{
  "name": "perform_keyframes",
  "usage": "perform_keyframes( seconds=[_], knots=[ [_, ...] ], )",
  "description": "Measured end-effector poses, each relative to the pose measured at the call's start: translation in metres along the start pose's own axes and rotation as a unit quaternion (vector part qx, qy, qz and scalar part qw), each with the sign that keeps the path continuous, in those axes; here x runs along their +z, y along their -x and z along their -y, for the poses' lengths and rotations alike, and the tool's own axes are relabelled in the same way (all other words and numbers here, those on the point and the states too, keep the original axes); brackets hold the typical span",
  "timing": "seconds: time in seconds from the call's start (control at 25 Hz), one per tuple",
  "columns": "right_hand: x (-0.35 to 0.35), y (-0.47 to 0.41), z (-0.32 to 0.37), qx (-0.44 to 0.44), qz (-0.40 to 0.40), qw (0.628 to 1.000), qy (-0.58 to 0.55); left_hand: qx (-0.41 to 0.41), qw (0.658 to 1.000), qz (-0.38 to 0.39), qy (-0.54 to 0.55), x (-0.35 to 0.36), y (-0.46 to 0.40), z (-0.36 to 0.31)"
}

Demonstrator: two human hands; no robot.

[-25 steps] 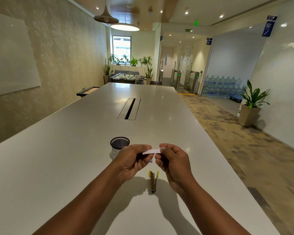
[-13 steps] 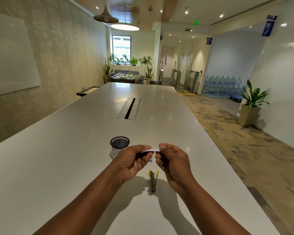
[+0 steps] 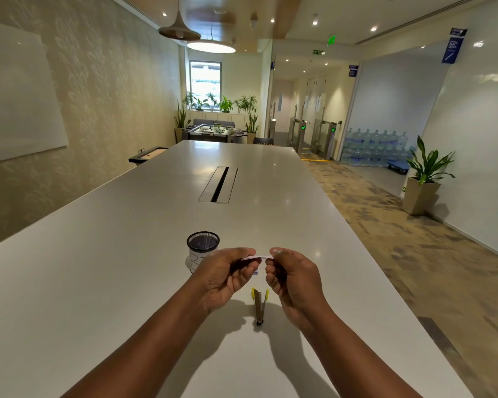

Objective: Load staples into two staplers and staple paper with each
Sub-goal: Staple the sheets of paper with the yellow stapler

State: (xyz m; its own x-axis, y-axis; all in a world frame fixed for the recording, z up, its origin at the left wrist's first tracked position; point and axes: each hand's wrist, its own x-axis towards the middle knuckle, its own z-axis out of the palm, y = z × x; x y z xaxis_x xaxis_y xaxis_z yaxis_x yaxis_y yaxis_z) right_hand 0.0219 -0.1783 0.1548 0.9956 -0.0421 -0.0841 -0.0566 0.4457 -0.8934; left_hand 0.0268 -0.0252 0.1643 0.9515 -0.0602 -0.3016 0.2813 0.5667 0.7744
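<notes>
A small white staple box (image 3: 256, 257) is pinched at its two ends between my left hand (image 3: 227, 275) and my right hand (image 3: 292, 278), a little above the white table (image 3: 98, 282). A bit of blue print shows under it. Directly below my hands a small stapler (image 3: 259, 305) with yellow side tabs lies on the table, its length pointing toward me. Only this one stapler is visible. No loose paper sheet shows on the table.
A black mesh cup (image 3: 202, 251) with white paper inside stands just left of my left hand. A cable slot (image 3: 219, 183) runs down the table's middle. The table's right edge drops to carpet; a potted plant (image 3: 424, 179) stands by the right wall.
My hands have stayed in place. The fingers have shifted slightly on the white box, and less of it shows between them than a second ago.
</notes>
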Motion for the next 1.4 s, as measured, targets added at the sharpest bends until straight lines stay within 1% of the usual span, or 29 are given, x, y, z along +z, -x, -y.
perform_keyframes(
  seconds=[0.16,0.24,0.4,0.68,0.88,1.08,1.2,1.4],
  knots=[
    [-0.003,-0.001,-0.002,0.005,-0.009,1.0,0.001,0.002,1.0,-0.004,-0.006,0.0,0.0,0.002],
    [-0.003,-0.001,-0.003,-0.007,-0.006,1.0,0.024,0.011,1.0,-0.009,-0.019,-0.001,-0.001,0.003],
    [-0.003,0.0,-0.006,-0.043,0.004,0.994,0.097,0.027,0.996,-0.019,-0.078,-0.002,-0.003,0.007],
    [-0.004,-0.003,-0.012,-0.067,-0.01,0.988,0.141,0.026,0.99,-0.039,-0.135,-0.001,-0.008,0.012],
    [-0.004,-0.003,-0.013,-0.068,-0.005,0.986,0.154,0.029,0.99,-0.074,-0.117,0.0,-0.014,0.014],
    [-0.006,-0.005,-0.013,-0.072,-0.013,0.984,0.162,0.03,0.989,-0.033,-0.142,-0.004,-0.015,0.013],
    [-0.007,-0.006,-0.014,-0.07,-0.017,0.985,0.156,0.039,0.985,-0.024,-0.167,-0.005,-0.017,0.014],
    [-0.006,-0.009,-0.019,-0.06,-0.012,0.985,0.161,0.047,0.987,-0.062,-0.143,-0.007,-0.023,0.019]
  ],
)
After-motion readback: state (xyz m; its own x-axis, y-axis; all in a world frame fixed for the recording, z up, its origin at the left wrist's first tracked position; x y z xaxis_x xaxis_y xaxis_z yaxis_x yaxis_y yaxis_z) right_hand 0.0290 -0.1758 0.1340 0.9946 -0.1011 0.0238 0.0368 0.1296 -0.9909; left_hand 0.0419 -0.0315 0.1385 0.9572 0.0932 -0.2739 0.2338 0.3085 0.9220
